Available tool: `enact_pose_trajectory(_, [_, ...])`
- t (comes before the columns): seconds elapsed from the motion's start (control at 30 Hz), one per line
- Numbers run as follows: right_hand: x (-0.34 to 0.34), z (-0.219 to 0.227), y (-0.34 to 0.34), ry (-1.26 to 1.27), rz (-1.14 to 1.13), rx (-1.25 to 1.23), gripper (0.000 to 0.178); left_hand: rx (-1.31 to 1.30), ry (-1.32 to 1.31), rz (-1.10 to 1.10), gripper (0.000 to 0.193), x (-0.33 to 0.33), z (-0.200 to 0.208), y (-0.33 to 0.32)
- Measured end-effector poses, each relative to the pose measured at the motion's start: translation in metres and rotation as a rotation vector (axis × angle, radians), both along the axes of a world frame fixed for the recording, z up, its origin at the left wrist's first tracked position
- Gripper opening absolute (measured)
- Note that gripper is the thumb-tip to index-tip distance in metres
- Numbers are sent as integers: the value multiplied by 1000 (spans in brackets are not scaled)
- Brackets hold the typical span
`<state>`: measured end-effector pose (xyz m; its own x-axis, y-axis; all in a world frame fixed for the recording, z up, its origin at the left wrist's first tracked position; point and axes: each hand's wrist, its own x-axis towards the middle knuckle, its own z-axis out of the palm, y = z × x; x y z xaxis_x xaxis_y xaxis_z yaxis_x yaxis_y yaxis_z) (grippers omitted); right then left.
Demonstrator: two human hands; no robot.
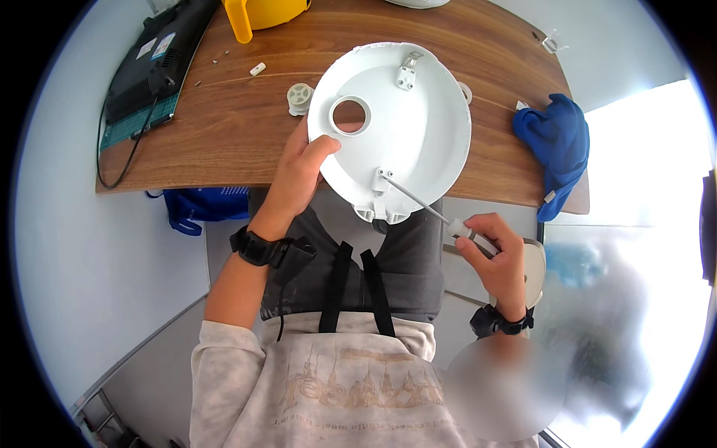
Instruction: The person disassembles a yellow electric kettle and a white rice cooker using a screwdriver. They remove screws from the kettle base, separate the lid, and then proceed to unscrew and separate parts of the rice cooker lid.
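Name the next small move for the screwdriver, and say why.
Probably a small turn of the screwdriver: the right hand grips its handle, its tip appears to rest at the lower bracket, and the left hand holds the shell's rim.

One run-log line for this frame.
left hand: holds white shell | right hand: holds screwdriver, tip at shell's lower bracket | blue cloth: table, right side

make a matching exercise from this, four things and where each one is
Things
1. screwdriver
2. white shell
3. blue fabric item
4. yellow object with a handle

Places
A. at the right end of the table
B. in the right hand
C. at the top edge of the picture
D. gripped by the left hand

Pairs: 1-B, 2-D, 3-A, 4-C
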<state>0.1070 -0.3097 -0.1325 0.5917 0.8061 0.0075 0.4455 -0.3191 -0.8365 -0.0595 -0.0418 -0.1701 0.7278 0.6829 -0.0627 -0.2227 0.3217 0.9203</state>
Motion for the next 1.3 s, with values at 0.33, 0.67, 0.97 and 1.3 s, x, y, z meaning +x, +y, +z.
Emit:
enact_pose_trajectory(0.33, [-7,19,9,-269,11,34,25,47,33,17,53,0,-5,2])
enact_pose_trajectory(0.67, [-2,35,17,-390,78,12,25,50,23,15,53,0,-5,2])
enact_pose_trajectory(0.97, [10,79,37,-582,161,-81,28,26,11,20,58,3,-1,1])
enact_pose_trajectory(1.3, [16,150,108,-1026,653,-185,21,-113,-16,50,62,10,14,-3])
